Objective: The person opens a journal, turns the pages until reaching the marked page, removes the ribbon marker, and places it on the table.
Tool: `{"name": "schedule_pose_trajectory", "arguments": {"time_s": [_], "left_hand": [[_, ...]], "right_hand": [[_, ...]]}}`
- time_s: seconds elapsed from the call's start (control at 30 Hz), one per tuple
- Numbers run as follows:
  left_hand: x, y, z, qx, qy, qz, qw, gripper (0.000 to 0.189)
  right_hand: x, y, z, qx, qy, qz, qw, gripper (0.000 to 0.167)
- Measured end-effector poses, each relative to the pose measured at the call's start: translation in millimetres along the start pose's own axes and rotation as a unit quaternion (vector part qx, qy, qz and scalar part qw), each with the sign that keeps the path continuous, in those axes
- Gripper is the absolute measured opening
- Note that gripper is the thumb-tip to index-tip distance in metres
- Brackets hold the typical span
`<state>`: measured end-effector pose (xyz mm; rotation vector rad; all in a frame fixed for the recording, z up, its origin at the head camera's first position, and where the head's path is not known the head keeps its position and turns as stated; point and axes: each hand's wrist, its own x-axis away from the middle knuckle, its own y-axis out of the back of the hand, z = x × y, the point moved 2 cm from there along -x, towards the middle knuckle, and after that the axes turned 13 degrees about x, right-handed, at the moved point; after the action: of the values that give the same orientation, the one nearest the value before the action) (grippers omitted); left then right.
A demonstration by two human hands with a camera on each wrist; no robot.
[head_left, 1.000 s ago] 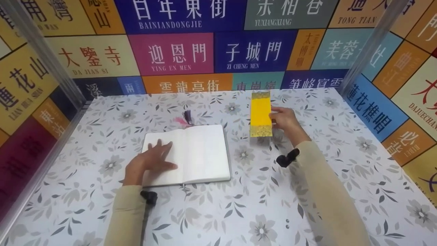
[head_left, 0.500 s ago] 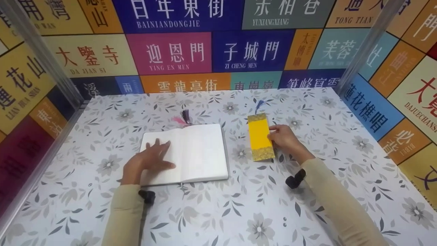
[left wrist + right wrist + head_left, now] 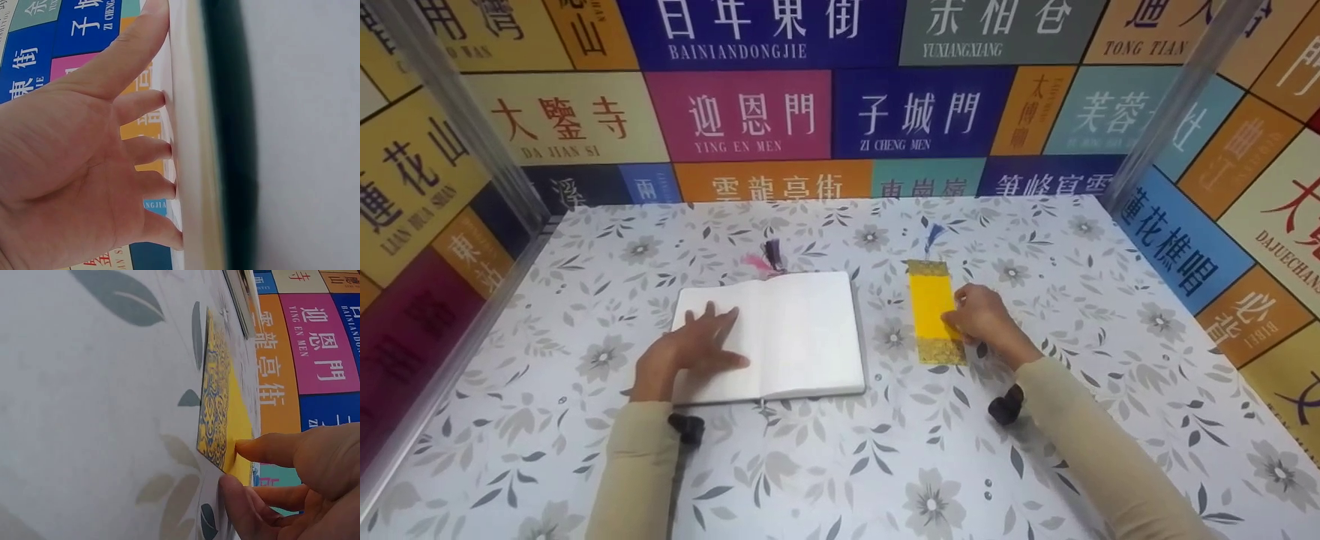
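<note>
At left in my head view, the tan left sleeve (image 3: 634, 465) runs off the bottom edge; the left hand (image 3: 694, 349), fingers spread wide, rests on the left page of an open notebook (image 3: 814, 337), hiding part of it from me. Just above the notebook I see a pink tassel (image 3: 757, 262) and a dark tassel (image 3: 772, 253); what they hang from is hidden. Right of center, a bookmark (image 3: 930, 304) shows bright yellow, with a patterned band across each end and a blue tassel (image 3: 934, 238) at its top; my right wrist view picks out blue scrollwork on one band. The right hand (image 3: 986, 313) pinches the bookmark's right edge, covering part of it. I cannot tell whether the bookmark touches the floral table (image 3: 825, 480). At lower right, the right sleeve (image 3: 1110, 457) is cut off.
</note>
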<state>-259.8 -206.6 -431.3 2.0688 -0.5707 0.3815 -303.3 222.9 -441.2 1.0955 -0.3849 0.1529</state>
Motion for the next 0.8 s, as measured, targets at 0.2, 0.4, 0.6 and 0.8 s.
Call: {"name": "schedule_pose_trajectory", "arguments": {"time_s": [0.2, 0.4, 0.6, 0.8], "left_hand": [[0.4, -0.5, -1.1, 0.006, 0.003, -0.002, 1.0, 0.095], [0.1, -0.1, -1.2, 0.02, 0.013, -0.004, 0.9997, 0.096], [-1.0, -0.2, -0.8, 0.028, 0.014, -0.008, 0.9995, 0.096], [-1.2, 0.7, -1.1, -0.001, -0.005, -0.01, 0.9999, 0.095]], "right_hand": [[4.7, 0, 8, 0.045, 0.016, -0.041, 0.9981, 0.055], [14.6, -3, 24, 0.045, 0.037, -0.084, 0.9947, 0.053], [25.3, -8, 45, -0.004, 0.107, -0.098, 0.9894, 0.047], [31.8, -15, 62, -0.057, 0.164, -0.106, 0.9791, 0.041]]}}
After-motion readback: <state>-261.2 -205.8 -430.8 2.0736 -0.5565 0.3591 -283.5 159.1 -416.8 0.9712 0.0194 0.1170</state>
